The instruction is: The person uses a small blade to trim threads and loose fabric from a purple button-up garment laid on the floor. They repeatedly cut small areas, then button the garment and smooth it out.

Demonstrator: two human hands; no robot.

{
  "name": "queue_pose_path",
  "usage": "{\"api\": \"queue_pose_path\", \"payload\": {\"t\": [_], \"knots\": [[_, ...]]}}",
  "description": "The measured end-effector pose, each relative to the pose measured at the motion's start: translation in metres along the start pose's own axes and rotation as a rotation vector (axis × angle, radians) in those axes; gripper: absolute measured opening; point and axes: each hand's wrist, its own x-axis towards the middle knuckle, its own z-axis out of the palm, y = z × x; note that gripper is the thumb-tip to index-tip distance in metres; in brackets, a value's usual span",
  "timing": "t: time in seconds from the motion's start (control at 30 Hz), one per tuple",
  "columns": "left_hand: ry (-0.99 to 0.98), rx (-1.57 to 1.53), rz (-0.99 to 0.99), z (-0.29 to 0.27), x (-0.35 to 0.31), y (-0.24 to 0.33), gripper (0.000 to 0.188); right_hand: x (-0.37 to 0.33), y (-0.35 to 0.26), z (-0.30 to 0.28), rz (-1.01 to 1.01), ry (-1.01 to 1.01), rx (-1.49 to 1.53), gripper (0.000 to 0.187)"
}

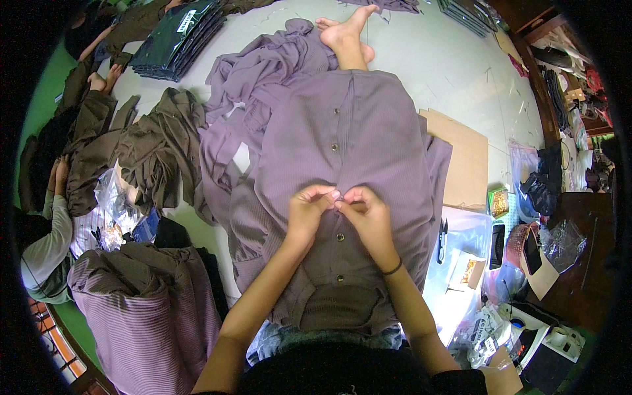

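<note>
A mauve ribbed shirt [299, 155] is spread over my lap and outstretched legs, its button front running down the middle. My left hand [308, 209] pinches the front edge between thumb and fingertips. Opposite it, my right hand [366, 212] pinches the same spot, the fingertips of both hands nearly touching. The button at that spot is mostly hidden by my fingers. Above my hands a dark, shiny button [334, 147] shows on the front, and another button [340, 237] lies below them. The shirt's collar end is bunched near my waist.
More mauve garments [270, 72] and a brown heap [161, 148] lie left. Packed dark bags [181, 39] are stacked far left. A rolled mauve bundle [141, 316] stands near left. Cardboard [461, 158], a black slim tool [442, 240] and a small box [466, 271] lie right. Other people sit left.
</note>
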Motion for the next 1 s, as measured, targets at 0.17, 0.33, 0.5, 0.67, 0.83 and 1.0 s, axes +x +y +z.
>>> {"api": "queue_pose_path", "payload": {"t": [0.17, 0.33, 0.5, 0.67, 0.83, 1.0], "knots": [[0.008, 0.027, -0.019, 0.001, -0.001, 0.0, 0.01, 0.0, -0.003, -0.001, 0.025, -0.021, -0.001, 0.019], [-0.006, 0.003, -0.069, 0.001, 0.0, 0.002, 0.009, 0.0, -0.008, -0.003, 0.03, -0.065, -0.109, 0.017], [-0.035, 0.084, -0.054, -0.002, 0.001, 0.001, 0.009, 0.004, -0.002, -0.005, 0.073, -0.123, 0.067, 0.013], [-0.087, 0.206, -0.083, -0.007, 0.005, -0.002, 0.009, 0.005, -0.012, -0.009, 0.155, -0.136, -0.062, 0.015], [-0.229, 0.666, 0.04, -0.005, -0.015, 0.006, 0.008, 0.02, -0.036, -0.014, -0.17, -0.029, -0.373, 0.022], [-0.18, 0.935, 0.191, 0.003, -0.028, 0.027, 0.011, 0.033, -0.04, -0.007, -0.188, -0.059, -0.722, 0.03]]}}
